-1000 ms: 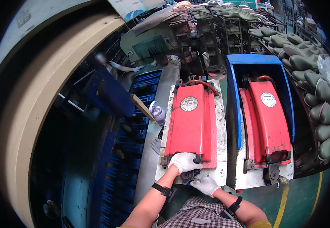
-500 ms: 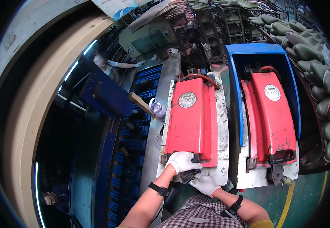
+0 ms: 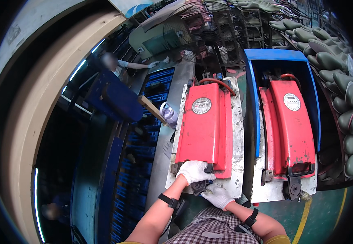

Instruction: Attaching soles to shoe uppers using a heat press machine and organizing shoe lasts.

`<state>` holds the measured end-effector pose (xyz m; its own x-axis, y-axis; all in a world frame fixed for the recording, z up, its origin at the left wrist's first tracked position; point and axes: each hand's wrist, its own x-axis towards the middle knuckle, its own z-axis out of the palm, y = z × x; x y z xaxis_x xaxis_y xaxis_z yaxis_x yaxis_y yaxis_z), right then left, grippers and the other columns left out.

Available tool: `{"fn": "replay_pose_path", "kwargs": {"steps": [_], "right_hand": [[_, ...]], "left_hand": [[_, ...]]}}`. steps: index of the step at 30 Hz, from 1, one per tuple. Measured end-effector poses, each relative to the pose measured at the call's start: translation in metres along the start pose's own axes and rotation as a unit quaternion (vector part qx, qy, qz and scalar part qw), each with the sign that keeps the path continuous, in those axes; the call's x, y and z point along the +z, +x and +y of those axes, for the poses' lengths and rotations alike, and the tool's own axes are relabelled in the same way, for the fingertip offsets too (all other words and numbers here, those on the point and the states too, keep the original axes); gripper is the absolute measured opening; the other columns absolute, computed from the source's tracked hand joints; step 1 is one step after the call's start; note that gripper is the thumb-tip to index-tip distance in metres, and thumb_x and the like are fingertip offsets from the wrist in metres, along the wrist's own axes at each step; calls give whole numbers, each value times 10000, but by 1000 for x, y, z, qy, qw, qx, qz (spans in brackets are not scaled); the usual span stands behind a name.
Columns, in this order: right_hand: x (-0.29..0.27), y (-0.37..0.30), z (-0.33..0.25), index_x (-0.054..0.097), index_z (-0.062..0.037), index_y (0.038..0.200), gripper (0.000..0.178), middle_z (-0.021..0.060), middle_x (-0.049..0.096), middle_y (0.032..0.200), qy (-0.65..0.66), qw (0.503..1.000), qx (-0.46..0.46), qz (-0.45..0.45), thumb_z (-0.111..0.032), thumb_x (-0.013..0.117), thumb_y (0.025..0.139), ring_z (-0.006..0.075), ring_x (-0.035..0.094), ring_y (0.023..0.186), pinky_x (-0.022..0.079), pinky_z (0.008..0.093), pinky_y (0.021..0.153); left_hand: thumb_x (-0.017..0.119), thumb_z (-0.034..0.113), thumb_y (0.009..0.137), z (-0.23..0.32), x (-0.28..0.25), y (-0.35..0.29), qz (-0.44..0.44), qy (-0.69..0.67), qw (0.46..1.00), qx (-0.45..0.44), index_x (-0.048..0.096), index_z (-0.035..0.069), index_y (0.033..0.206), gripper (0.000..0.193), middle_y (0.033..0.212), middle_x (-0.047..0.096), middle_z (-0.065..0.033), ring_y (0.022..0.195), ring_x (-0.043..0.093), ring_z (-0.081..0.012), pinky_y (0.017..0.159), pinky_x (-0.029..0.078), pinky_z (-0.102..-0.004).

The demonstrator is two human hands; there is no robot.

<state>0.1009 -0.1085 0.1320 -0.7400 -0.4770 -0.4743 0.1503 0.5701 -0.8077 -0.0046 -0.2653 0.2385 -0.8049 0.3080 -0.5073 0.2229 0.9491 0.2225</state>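
Note:
A red press machine [image 3: 201,138] with a round white dial plate stands directly before me on a worn white base plate [image 3: 236,162]. My left hand [image 3: 194,171], in a white knit glove, is closed over the black handle [image 3: 209,167] at the machine's near end. Below it, a black round-ended latch part [image 3: 198,186] sticks out toward me. My right hand [image 3: 218,197], gloved too, is closed beside this part at the plate's near edge. Its fingertips are partly hidden, and what they grip cannot be made out.
To the right, a second red machine [image 3: 293,134] sits under a blue metal hood [image 3: 276,54]. Green shoe forms [image 3: 343,93] fill a rack beyond it. On the left, a lilac bottle [image 3: 169,116] stands beside a blue-slatted conveyor [image 3: 160,86]. A co-worker's gloved hand [image 3: 153,64] is farther off.
My view has shifted slightly. Both my hands keep their places at the machine's near end. The co-worker's gloved hand has moved a little farther out to the right.

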Motion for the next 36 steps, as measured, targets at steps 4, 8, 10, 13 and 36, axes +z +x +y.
{"fn": "replay_pose_path", "kwargs": {"steps": [4, 8, 10, 13, 36], "right_hand": [[-2, -3, -7, 680, -8, 1214, 554, 260, 718, 1094, 13, 1000, 9, 12, -493, 643, 948, 403, 699, 1064, 542, 460, 934], [0, -1, -5, 682, -14, 1200, 545, 263, 717, 1082, 3, 1000, 6, 21, -495, 642, 949, 404, 700, 1050, 546, 463, 920], [-2, -1, -6, 664, -83, 1297, 586, 204, 726, 1161, -15, 1000, 22, -12, -552, 583, 955, 397, 688, 1105, 529, 463, 973], [0, -1, -5, 665, -84, 1295, 587, 203, 728, 1152, -15, 1000, 21, 0, -555, 585, 954, 400, 690, 1099, 530, 464, 971], [31, 3, 1, 603, -51, 1086, 360, 19, 582, 730, 326, 937, 117, -48, -406, 606, 1028, 128, 560, 596, 449, 296, 511]], "left_hand": [[721, 722, 725, -4, 4, 0, 16, -5, 1000, 9, 758, 52, 910, 696, 911, 744, -200, 871, 732, -362, 774, 564, -458], [728, 726, 726, -3, 3, 0, 18, -6, 1000, 16, 760, 45, 900, 704, 892, 741, -208, 859, 733, -366, 760, 564, -460], [729, 720, 727, -4, 3, 0, 18, -10, 1000, 14, 761, 45, 900, 698, 892, 742, -208, 860, 734, -365, 763, 565, -461], [729, 711, 729, -4, 5, 0, 20, -10, 1000, 13, 764, 48, 902, 687, 893, 743, -205, 862, 734, -365, 767, 566, -461], [727, 697, 746, -6, 1, -3, 11, -22, 1000, 13, 773, 72, 941, 656, 912, 747, -191, 887, 733, -354, 801, 562, -448]]}}
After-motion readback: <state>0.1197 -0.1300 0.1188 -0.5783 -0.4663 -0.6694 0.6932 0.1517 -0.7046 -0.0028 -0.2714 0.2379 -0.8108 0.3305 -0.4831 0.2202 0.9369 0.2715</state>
